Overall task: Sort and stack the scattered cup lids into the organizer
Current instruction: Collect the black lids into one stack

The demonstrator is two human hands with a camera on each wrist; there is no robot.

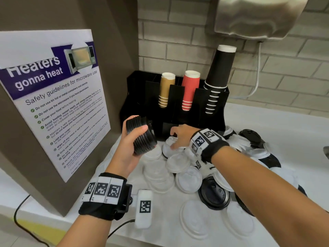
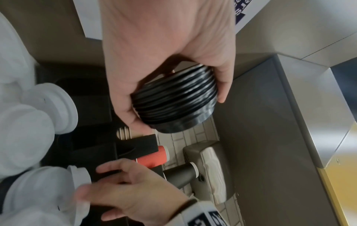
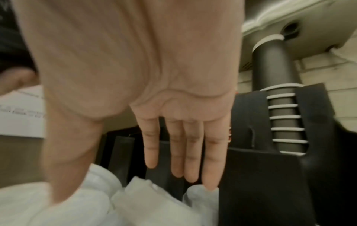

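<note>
My left hand (image 1: 130, 138) grips a stack of black lids (image 1: 141, 135), held tilted just in front of the black organizer (image 1: 179, 120); the left wrist view shows thumb and fingers curled round the black lid stack (image 2: 174, 99). My right hand (image 1: 178, 138) hovers with straight fingers over a pile of white lids (image 1: 170, 150) at the organizer's foot. In the right wrist view the right hand (image 3: 183, 160) is flat, its fingertips (image 3: 211, 185) just above white lids (image 3: 139, 197). It holds nothing. Loose white lids (image 1: 188, 180) and black lids (image 1: 214, 195) lie scattered on the counter.
The organizer's upper slots hold tan cups (image 1: 166, 90), red cups (image 1: 189, 90) and black cups (image 1: 218, 75). A microwave safety sign (image 1: 53, 100) stands on the left. A grey hand dryer (image 1: 258, 15) hangs on the brick wall. A white tagged block (image 1: 144, 209) lies on the counter (image 1: 267, 122).
</note>
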